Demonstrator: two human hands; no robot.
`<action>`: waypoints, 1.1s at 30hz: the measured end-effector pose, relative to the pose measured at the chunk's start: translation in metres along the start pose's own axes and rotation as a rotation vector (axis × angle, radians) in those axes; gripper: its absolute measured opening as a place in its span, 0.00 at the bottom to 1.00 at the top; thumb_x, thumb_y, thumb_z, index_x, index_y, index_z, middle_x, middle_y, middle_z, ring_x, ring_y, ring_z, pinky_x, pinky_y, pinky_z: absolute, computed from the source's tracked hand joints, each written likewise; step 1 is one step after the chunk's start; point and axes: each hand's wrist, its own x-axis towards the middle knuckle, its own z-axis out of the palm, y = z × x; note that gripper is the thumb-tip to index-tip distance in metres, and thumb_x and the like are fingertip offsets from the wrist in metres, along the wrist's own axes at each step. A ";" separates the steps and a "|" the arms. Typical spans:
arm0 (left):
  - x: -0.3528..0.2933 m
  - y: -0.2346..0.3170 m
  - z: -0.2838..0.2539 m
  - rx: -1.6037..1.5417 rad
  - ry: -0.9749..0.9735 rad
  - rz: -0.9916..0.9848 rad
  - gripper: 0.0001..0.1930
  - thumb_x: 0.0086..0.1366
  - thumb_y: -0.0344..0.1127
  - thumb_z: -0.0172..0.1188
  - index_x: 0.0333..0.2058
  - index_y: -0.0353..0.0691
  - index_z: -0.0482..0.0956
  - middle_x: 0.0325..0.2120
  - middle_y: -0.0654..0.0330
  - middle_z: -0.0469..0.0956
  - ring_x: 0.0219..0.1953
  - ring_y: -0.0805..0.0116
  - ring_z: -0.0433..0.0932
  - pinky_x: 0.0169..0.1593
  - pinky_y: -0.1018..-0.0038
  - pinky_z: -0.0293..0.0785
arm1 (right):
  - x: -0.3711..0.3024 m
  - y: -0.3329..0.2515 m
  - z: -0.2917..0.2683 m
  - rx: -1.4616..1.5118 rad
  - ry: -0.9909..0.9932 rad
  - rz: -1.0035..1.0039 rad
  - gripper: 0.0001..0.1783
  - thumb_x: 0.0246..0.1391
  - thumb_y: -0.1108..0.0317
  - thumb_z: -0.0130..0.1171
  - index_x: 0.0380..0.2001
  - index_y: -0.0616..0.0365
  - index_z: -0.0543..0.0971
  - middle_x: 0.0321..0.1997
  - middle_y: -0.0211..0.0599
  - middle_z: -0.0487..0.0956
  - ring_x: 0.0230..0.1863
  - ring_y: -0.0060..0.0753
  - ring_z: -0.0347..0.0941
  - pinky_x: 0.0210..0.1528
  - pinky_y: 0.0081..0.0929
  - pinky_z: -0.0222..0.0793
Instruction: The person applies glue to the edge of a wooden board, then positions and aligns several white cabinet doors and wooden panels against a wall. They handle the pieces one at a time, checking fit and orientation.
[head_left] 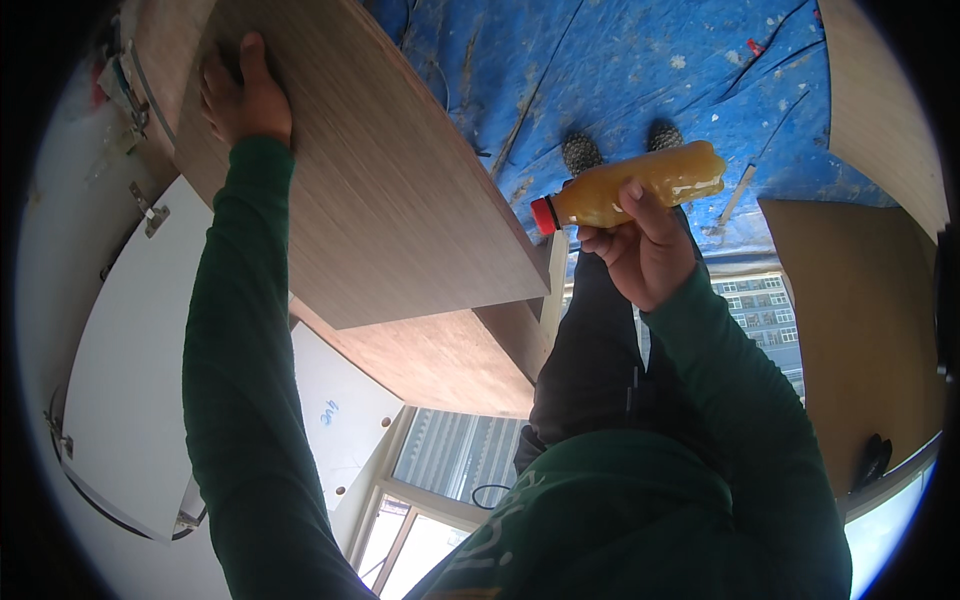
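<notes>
My right hand is closed around a clear plastic bottle with a red cap and yellow-orange contents. The bottle lies nearly level in front of me, its capped end toward the left. The thumb crosses its side, and the fingers wrap beneath, partly hidden. My left hand rests on the far left part of a brown wood-grain board, thumb apart from the other fingers. Those fingers lie near the board's left edge, and nothing shows in them.
Blue sheeting, stained and creased, covers the floor around my feet. White panels with metal hinges stand at the left. Below the brown board is a paler wooden panel. A large tan board stands at the right. Windows appear behind me.
</notes>
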 end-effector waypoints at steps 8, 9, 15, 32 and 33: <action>0.001 -0.003 0.000 -0.007 0.003 0.016 0.49 0.67 0.74 0.53 0.75 0.44 0.65 0.75 0.47 0.63 0.78 0.42 0.55 0.78 0.43 0.49 | 0.005 0.010 -0.002 0.064 -0.005 0.059 0.28 0.67 0.50 0.68 0.57 0.61 0.75 0.49 0.45 0.85 0.40 0.38 0.86 0.44 0.37 0.85; 0.001 -0.003 0.001 -0.005 0.002 0.020 0.48 0.67 0.74 0.53 0.75 0.44 0.65 0.76 0.47 0.62 0.78 0.42 0.55 0.78 0.43 0.49 | 0.005 0.011 -0.002 0.057 -0.009 0.058 0.28 0.67 0.50 0.69 0.57 0.61 0.75 0.49 0.45 0.85 0.40 0.39 0.86 0.44 0.37 0.85; 0.000 -0.001 0.000 -0.001 0.007 0.015 0.48 0.67 0.73 0.53 0.75 0.45 0.65 0.76 0.47 0.62 0.78 0.42 0.55 0.78 0.43 0.48 | 0.006 0.008 0.002 -0.012 -0.010 0.011 0.29 0.65 0.51 0.71 0.56 0.61 0.75 0.48 0.45 0.85 0.40 0.40 0.86 0.44 0.38 0.86; 0.000 -0.001 0.001 0.010 0.036 0.033 0.47 0.67 0.74 0.54 0.74 0.46 0.68 0.74 0.49 0.66 0.76 0.41 0.59 0.77 0.42 0.51 | -0.009 0.014 0.005 -0.232 -0.060 -0.089 0.28 0.63 0.58 0.71 0.59 0.63 0.75 0.54 0.49 0.83 0.47 0.41 0.84 0.48 0.38 0.82; 0.001 -0.001 0.000 0.013 0.033 0.031 0.47 0.67 0.74 0.54 0.74 0.46 0.68 0.74 0.49 0.66 0.76 0.41 0.59 0.77 0.42 0.51 | -0.008 0.012 0.005 -0.255 -0.085 -0.094 0.29 0.62 0.59 0.71 0.59 0.64 0.75 0.54 0.49 0.83 0.46 0.41 0.83 0.48 0.38 0.81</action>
